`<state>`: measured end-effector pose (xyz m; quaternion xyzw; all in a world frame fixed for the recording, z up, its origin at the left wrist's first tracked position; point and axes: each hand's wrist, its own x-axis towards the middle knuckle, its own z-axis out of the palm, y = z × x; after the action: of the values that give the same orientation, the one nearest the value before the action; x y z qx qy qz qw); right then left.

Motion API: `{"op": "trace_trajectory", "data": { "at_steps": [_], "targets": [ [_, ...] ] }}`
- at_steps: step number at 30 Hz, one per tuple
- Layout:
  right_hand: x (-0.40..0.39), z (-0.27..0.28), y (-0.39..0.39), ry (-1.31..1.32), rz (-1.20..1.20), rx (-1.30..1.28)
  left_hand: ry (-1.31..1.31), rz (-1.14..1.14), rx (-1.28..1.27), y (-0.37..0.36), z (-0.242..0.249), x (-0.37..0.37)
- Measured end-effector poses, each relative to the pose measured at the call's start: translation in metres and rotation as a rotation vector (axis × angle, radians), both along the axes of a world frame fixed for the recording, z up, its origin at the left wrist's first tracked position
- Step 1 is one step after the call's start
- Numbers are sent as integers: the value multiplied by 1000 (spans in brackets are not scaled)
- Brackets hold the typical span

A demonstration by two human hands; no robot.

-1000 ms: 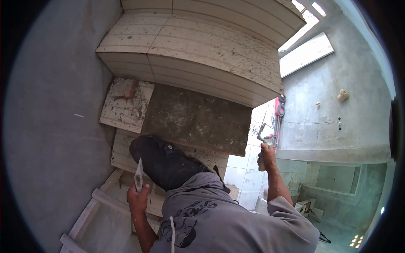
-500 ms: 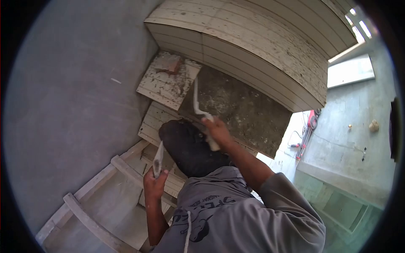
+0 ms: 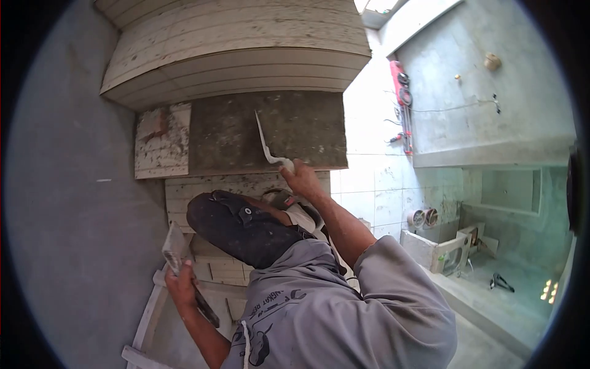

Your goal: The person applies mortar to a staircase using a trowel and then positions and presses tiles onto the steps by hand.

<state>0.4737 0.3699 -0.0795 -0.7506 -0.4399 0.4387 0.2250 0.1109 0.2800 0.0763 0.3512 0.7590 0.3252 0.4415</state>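
Observation:
My right hand [image 3: 302, 178] is closed round the handle of a trowel [image 3: 264, 142]. Its pale blade, seen nearly edge-on, reaches out over the dark, rough top of a step [image 3: 301, 126]. Lower at the left, my left hand [image 3: 182, 284] grips a long, flat grey tool [image 3: 176, 246], whose exact kind I cannot tell. Part of it shows past my fingers, towards my forearm. At the step's left end lies a speckled pale tile [image 3: 172, 150], with a reddish brick piece [image 3: 152, 125] on it.
Higher steps faced with striped pale tiles [image 3: 246, 67] rise ahead. A grey wall [image 3: 61, 154] stands close on the left. A wooden frame [image 3: 147, 307] lies below left. A red tool with long rails [image 3: 402, 92] rests on the white floor at the right.
My view has turned, so the steps now run level across it. The trowel has moved rightward over the dark step. The left hand's flat tool has swung down and left, showing more of its face.

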Motion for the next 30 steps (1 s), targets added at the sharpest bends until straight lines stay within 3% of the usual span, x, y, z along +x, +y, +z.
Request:
{"op": "trace_trajectory", "data": {
  "at_steps": [1,4,8,10,12,15,21,25,27,29,30],
  "targets": [
    [15,6,-10,-138,-19,-64,-8,-21,-1,4,1,-3],
    [68,-4,-48,-86,-186,-55,85,-148,18,23,3,-8],
    [71,-5,-65,-153,-230,-40,103,-102,-5,21,13,8],
    [38,15,-47,33,-317,-7,194,-36,18,17,21,9],
    [-6,27,-26,227,-309,-9,151,-137,16,12,29,12],
    [-77,5,9,150,-104,247,86,-180,22,11,38,3],
    [-166,-14,60,194,-13,123,110,-118,83,15,52,-2],
    [-149,-15,56,96,23,25,99,-123,76,19,44,-8],
    [-107,-5,32,257,-23,-78,112,-177,73,19,42,-7],
    [-65,-33,8,-100,16,116,75,-178,70,23,39,-5],
    [-39,-43,-5,-57,6,66,48,-179,66,23,38,-4]
  ]
}}
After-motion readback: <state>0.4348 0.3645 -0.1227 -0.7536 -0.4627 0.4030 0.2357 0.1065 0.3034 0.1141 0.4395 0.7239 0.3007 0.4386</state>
